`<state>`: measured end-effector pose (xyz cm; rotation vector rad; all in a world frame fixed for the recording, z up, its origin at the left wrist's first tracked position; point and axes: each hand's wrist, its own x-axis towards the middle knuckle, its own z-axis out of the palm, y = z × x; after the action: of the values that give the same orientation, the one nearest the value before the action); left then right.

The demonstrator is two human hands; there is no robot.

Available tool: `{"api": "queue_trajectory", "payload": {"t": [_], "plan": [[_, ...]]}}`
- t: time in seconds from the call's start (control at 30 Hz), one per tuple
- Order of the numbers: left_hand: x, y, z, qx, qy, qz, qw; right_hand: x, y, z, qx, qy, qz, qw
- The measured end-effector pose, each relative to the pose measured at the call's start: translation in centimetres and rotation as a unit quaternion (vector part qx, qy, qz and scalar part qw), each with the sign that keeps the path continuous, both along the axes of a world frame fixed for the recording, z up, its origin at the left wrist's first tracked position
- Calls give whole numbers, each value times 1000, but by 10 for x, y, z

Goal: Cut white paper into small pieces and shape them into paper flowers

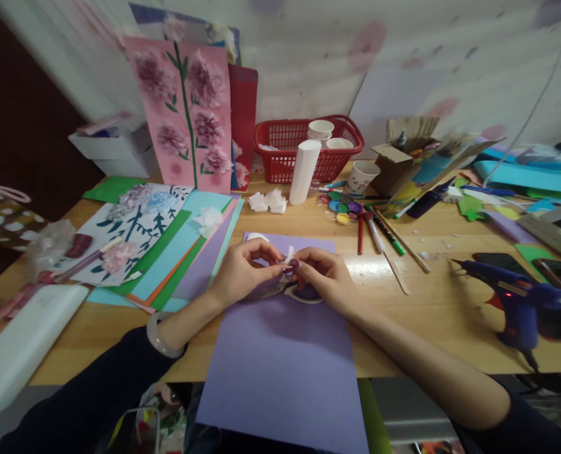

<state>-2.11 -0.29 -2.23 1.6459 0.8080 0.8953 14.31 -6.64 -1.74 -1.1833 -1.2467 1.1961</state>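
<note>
Both hands meet over the upper part of a purple sheet of paper (280,372) that hangs past the table's front edge. Between the fingertips is a small piece of white tissue paper (289,253), pinched from the left by my left hand (249,268) and from the right by my right hand (325,277). Below them, partly covered by the hands, lies a pair of scissors (274,289) on the purple sheet. A bit of white (257,237) shows behind my left hand. Beyond, small folded white tissue pieces (268,201) lie on the wooden table.
A white roll (305,171) stands before a red basket (280,165) with paper cups. Paint pots (341,207), pens and brushes lie right of centre. A glue gun (512,296) with a red light rests at far right. Coloured sheets (204,252) and a pink flower picture (185,113) are left.
</note>
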Motion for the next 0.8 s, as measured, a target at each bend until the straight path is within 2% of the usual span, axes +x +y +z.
{"api": "queue_trajectory", "payload": {"t": [0.3, 0.63, 0.8], "plan": [[-2, 0, 12, -24, -36, -58, 997, 1, 2, -2, -9, 32, -20, 999], [-1, 0, 0, 49, 10, -9, 999, 0, 1, 1, -11, 23, -8, 1000], [-1, -2, -1, 70, 25, 17, 997, -2, 2, 0, -18, 31, -10, 999]]}}
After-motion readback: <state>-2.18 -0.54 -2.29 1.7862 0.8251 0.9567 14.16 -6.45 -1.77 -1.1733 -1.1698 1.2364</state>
